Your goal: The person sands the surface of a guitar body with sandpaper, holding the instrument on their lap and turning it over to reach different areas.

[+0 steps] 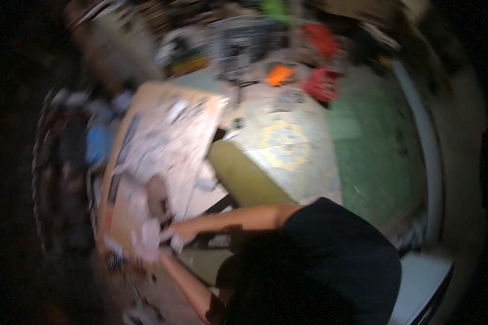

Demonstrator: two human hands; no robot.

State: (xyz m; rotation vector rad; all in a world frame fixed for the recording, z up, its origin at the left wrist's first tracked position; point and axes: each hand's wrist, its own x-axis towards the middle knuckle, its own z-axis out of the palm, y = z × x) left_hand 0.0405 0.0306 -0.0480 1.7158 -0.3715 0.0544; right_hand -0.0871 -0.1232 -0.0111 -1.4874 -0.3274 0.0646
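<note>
Motion blur smears the whole picture, and both hands are at the lower left, close together. My left hand comes in at the end of the lower forearm, beside a pale, whitish patch whose kind I cannot make out. My right hand reaches in from the right and sits just beside that patch. The fingers of both hands are too smeared to read. A brown, rounded thing lies just beyond them on a large flat board with a tan border and a pale, littered surface.
My olive trouser leg stretches beside the board. Patterned pale flooring and a green floor area lie to the right. Red bags, an orange piece and a grey mesh crate stand at the back. A blue thing is at left.
</note>
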